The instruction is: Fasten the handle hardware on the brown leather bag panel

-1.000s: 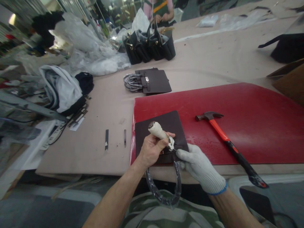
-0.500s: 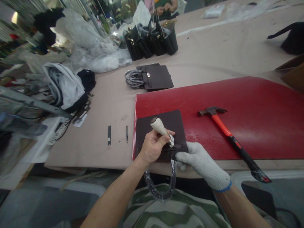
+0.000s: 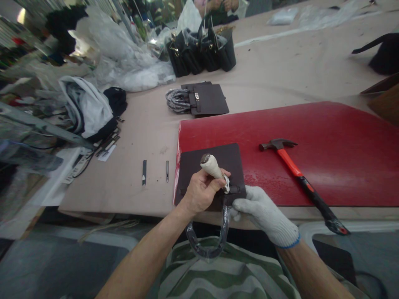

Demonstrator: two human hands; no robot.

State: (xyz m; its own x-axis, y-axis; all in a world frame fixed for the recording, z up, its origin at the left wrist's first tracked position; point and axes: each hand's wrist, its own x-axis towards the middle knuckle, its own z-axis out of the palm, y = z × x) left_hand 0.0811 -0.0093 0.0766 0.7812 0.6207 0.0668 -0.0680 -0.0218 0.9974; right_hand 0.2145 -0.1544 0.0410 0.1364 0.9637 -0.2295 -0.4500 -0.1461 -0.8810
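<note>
Bare left hand (image 3: pixel 199 193) gripping wrapped tool (image 3: pixel 213 169), gloved right hand (image 3: pixel 260 209) steadying brown bag (image 3: pixel 210 172)

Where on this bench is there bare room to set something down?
Free: the red mat right of the hammer, and tan tabletop beyond it. Crowded: the left edge with cloth and plastic, and the far end by the black handbags.

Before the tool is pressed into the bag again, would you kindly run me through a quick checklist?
1. Left hand grips the wrapped tool: ok.
2. Gloved right hand steadies the brown bag at its near edge: ok.
3. Bag lies flat on the red mat: ok.
4. Tool tip placed on its mark: cannot tell, hidden by fingers.
5. Hammer within reach, on the mat: ok.
6. Bag handle hangs off the table edge: ok.
</note>
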